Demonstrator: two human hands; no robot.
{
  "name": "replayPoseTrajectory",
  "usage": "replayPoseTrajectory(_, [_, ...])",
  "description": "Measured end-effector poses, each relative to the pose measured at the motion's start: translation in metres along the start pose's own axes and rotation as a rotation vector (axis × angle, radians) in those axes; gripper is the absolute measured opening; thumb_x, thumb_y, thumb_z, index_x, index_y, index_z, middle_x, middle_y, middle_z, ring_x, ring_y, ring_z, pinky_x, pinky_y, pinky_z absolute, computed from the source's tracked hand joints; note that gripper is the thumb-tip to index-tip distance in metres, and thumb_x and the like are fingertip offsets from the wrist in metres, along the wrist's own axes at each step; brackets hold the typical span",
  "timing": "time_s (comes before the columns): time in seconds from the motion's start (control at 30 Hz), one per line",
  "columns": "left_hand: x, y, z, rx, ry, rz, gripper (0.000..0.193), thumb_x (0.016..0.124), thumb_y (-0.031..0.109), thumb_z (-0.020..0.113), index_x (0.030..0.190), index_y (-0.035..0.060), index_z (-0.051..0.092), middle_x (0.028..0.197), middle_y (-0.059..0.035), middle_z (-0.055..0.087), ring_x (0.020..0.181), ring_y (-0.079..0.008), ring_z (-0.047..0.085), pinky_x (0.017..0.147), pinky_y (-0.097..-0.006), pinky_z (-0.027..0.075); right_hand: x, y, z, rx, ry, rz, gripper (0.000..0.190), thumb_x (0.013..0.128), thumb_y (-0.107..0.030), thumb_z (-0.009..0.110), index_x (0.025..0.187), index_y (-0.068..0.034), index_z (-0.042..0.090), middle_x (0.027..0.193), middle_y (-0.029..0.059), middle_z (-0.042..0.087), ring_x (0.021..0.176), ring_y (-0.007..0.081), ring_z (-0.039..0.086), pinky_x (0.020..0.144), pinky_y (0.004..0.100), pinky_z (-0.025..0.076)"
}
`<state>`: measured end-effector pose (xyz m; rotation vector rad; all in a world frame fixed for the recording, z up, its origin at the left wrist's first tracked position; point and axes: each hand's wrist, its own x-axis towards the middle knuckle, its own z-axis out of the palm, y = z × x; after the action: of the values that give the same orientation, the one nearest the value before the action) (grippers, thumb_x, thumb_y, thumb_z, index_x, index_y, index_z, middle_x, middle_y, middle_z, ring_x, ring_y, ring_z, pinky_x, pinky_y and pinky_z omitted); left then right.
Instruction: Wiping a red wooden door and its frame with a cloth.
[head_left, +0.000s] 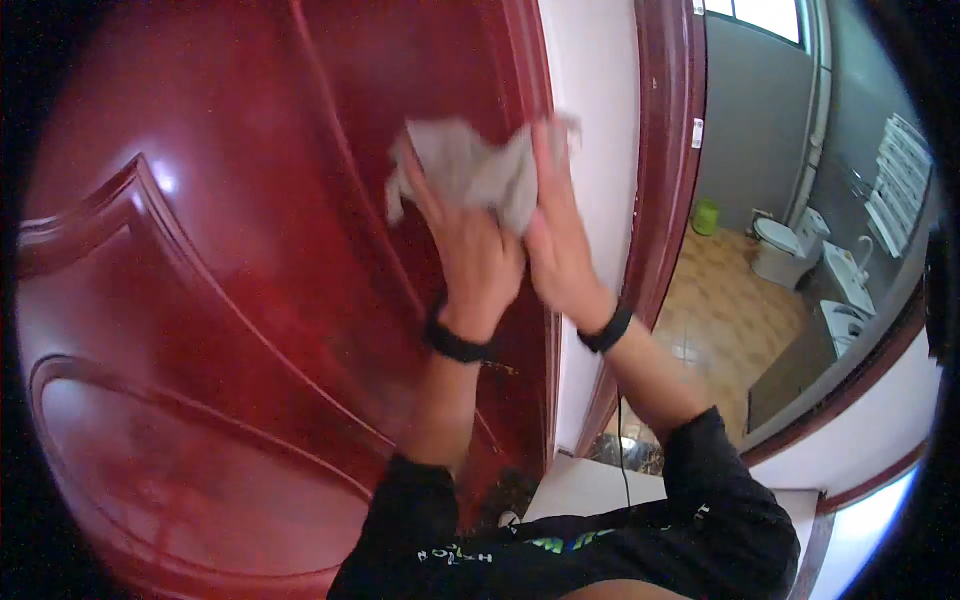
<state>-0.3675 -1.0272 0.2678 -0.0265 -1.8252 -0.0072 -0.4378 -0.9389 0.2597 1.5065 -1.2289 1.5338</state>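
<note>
A crumpled grey cloth (480, 169) stretches between my two hands in front of a glossy dark red panelled door (225, 247). My left hand (480, 255) holds its left part, one finger extended up along it and the others curled. On the right side of the cloth my right hand (564, 247) grips with its fingers pointing up, near the door's frame (531, 82). Motion blurs the cloth and the fingertips. Whether the cloth touches the door cannot be told. Each wrist wears a black band.
Right of a white wall strip (596, 97), a red doorway frame (660, 150) opens on a tiled bathroom with a toilet (784, 244), a green bin (705, 217) and a washbasin (847, 274). A thin black cable (622, 450) hangs near the threshold (645, 456).
</note>
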Motion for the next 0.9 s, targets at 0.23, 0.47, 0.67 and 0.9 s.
replayPoseTrajectory(0.23, [0.032,-0.011,-0.026,-0.037,0.049,0.062,0.040,0.083,0.017,0.048,0.121,0.0057,0.052,0.139,-0.0337,0.019,0.131,-0.0514,0.007,0.105,-0.0606,0.010,0.033,-0.014,0.015,-0.044,0.019,-0.104,0.061,0.092,-0.033,0.031,0.142,-0.002,0.017,0.147,0.0244,0.008,0.137,0.0381,0.005,0.111,0.0420,0.005])
replayPoseTrajectory(0.47, [-0.079,0.014,-0.019,-0.063,-0.208,-0.153,0.038,0.085,0.028,0.046,0.117,0.0115,0.058,0.140,-0.0313,0.021,0.131,-0.0526,0.008,0.106,-0.0604,0.009,-0.079,-0.029,0.019,0.105,-0.061,0.236,0.062,0.093,-0.034,0.027,0.142,0.001,0.012,0.149,0.0228,0.003,0.138,0.0359,0.002,0.111,0.0414,0.003])
replayPoseTrajectory(0.67, [-0.106,0.015,-0.023,-0.059,-0.222,-0.190,0.036,0.084,0.028,0.048,0.114,0.0134,0.060,0.136,-0.0250,0.033,0.129,-0.0536,0.010,0.104,-0.0628,0.009,-0.110,-0.032,0.025,0.175,-0.068,0.299,0.065,0.093,-0.040,0.024,0.142,0.002,0.010,0.148,0.0234,0.001,0.138,0.0366,-0.001,0.111,0.0422,0.002])
replayPoseTrajectory(0.9, [-0.061,0.015,-0.022,-0.028,-0.148,-0.047,0.038,0.084,0.023,0.047,0.118,0.0093,0.056,0.128,-0.0234,0.041,0.129,-0.0537,0.012,0.103,-0.0657,0.005,-0.067,-0.023,0.013,0.122,-0.071,0.181,0.065,0.093,-0.040,0.024,0.142,0.001,0.010,0.148,0.0236,0.001,0.137,0.0390,-0.002,0.110,0.0465,0.001])
